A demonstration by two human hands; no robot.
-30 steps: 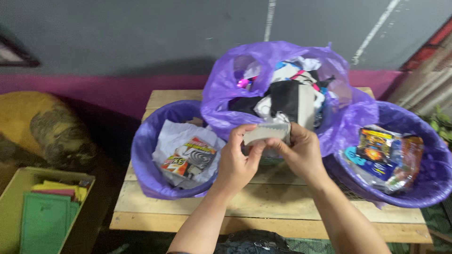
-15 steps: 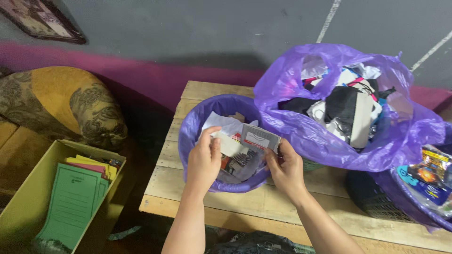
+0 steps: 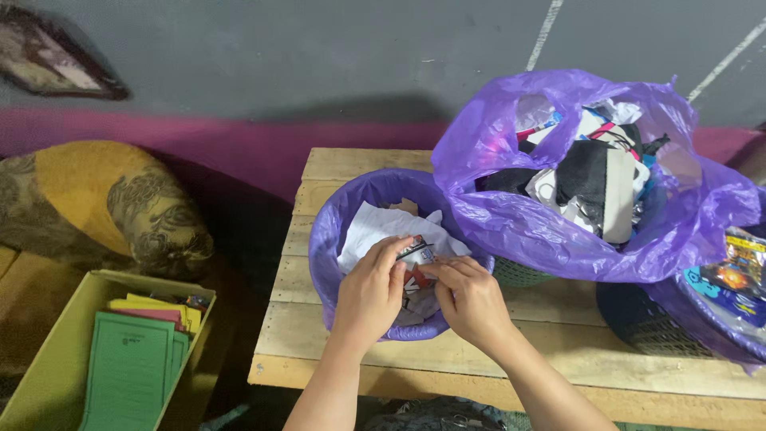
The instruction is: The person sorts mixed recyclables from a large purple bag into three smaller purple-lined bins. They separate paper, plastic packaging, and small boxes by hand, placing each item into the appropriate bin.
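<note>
Grey wall and a magenta stripe run behind my wooden table (image 3: 479,351). At nine o'clock a yellow-green box (image 3: 48,375) holds green folders (image 3: 128,371). My left hand (image 3: 371,291) curls its fingers over white paper (image 3: 375,227) in the purple-lined basket (image 3: 335,239); my right hand (image 3: 471,299), just beside it, pinches a small printed packet (image 3: 416,257) lying there. At two o'clock a big purple bag (image 3: 542,231) bulges with mixed scraps; another lined basket (image 3: 702,319) sits at three o'clock.
</note>
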